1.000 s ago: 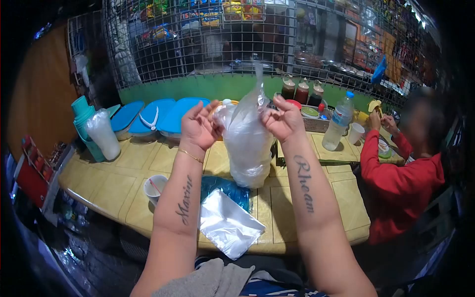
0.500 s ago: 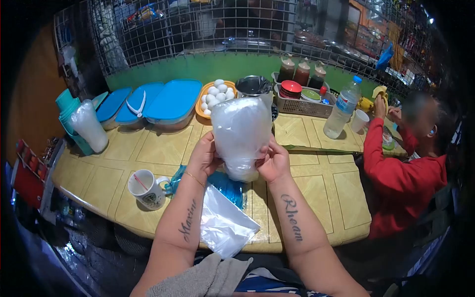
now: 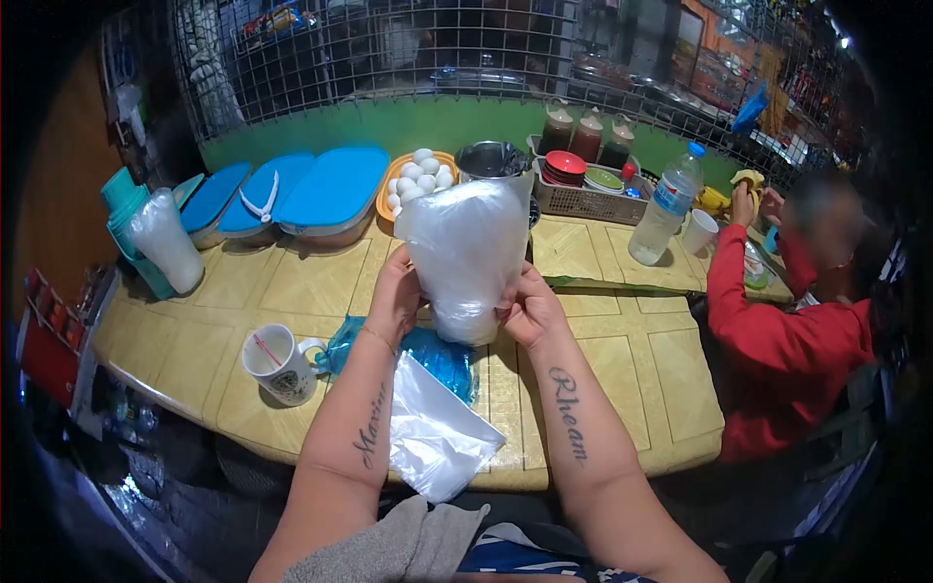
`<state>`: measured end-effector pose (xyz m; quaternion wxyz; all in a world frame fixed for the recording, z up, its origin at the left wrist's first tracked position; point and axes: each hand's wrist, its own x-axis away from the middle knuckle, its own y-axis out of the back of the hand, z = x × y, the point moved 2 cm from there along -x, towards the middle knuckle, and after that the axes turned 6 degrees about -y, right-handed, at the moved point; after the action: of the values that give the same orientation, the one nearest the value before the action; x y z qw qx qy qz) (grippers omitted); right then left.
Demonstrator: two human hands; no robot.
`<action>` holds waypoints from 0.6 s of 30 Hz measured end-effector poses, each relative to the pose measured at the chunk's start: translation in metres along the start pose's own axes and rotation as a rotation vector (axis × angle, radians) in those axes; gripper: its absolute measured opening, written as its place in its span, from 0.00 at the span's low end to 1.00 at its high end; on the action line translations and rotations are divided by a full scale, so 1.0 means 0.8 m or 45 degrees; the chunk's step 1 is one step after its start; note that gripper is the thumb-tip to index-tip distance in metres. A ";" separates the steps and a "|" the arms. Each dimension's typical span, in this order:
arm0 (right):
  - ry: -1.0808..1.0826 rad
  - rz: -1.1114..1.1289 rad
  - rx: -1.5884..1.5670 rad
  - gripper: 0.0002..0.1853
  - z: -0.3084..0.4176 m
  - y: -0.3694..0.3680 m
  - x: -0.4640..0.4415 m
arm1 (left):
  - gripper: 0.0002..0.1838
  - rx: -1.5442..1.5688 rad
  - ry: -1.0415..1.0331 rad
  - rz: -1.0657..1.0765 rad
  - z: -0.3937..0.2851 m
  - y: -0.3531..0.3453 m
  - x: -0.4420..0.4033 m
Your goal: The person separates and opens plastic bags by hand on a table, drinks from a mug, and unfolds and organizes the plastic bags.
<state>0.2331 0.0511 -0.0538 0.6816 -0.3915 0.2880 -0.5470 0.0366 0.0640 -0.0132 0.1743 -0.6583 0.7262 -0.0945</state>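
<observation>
Between my two hands, above the table, is a bulky bundle of clear plastic bags (image 3: 466, 253), wide at the top and narrower below. My left hand (image 3: 397, 294) grips its left side with curled fingers. On the opposite side, my right hand (image 3: 531, 306) pinches the lower right of the plastic. Below the bundle lie a blue plastic bag (image 3: 437, 355) and a flat stack of white plastic bags (image 3: 437, 423). A white mug (image 3: 279, 364) with a red stick in it stands left of my left forearm.
Blue-lidded containers (image 3: 335, 189), a tray of eggs (image 3: 391, 175) and a metal pot (image 3: 491, 160) line the back. A basket (image 3: 593, 206) holds sauce bottles and bowls. A water bottle (image 3: 669, 204) stands nearby. At right, a person in red (image 3: 777, 340) holds a banana (image 3: 748, 182).
The view has shifted slightly. The bundle remains in both hands, its top tilted a little and spread wider to the left.
</observation>
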 end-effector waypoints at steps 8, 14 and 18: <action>0.047 0.025 -0.016 0.10 -0.004 0.003 -0.002 | 0.10 -0.071 -0.075 0.026 -0.001 0.002 0.009; 0.048 0.076 -0.052 0.09 -0.005 0.011 -0.004 | 0.12 -0.054 -0.093 0.055 -0.003 0.001 0.011; 0.040 0.123 -0.042 0.09 -0.004 0.015 -0.006 | 0.11 -0.028 -0.117 0.074 -0.001 0.001 0.010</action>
<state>0.2353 0.0564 -0.0658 0.6961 -0.3796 0.3262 -0.5147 0.0350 0.0562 -0.0141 0.2032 -0.6424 0.7372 -0.0511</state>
